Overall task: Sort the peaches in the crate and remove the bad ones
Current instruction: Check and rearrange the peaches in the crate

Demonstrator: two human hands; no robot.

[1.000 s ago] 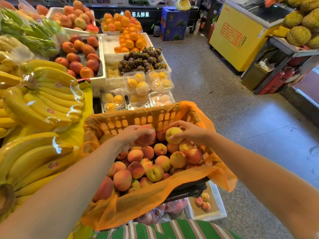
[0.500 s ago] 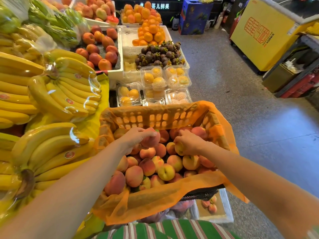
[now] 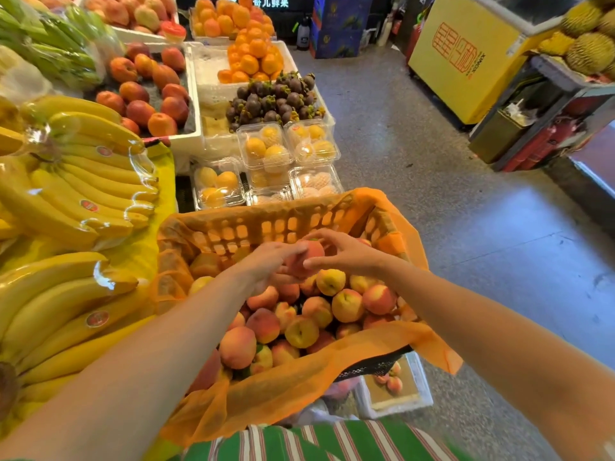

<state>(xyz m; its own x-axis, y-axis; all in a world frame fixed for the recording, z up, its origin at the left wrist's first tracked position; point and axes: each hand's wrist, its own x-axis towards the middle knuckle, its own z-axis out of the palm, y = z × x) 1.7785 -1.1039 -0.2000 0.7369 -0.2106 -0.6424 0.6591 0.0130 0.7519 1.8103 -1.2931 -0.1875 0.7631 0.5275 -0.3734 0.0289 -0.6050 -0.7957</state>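
ok so both hands are on one pinkish peach (image 3: pixel 307 257), held up over the crate (image 3: pixel 266 224) close to its 12 o'clock wall. left hand (image 3: pixel 268 266) has its fingers curled round the peach from 9 o'clock, right hand (image 3: pixel 347 254) grabs it from 3 o'clock, thumb on the near side and fingers arched over the top. the other peaches (image 3: pixel 346 306) are piled in the crate, which is lined with orange mesh (image 3: pixel 299 377). bananas (image 3: pixel 83 181) stacked at 9 o'clock of the crate, clear boxes (image 3: pixel 266 148) of yellow fruit just past it at 12, yellow freezer (image 3: pixel 466 54) well off around 1 o'clock
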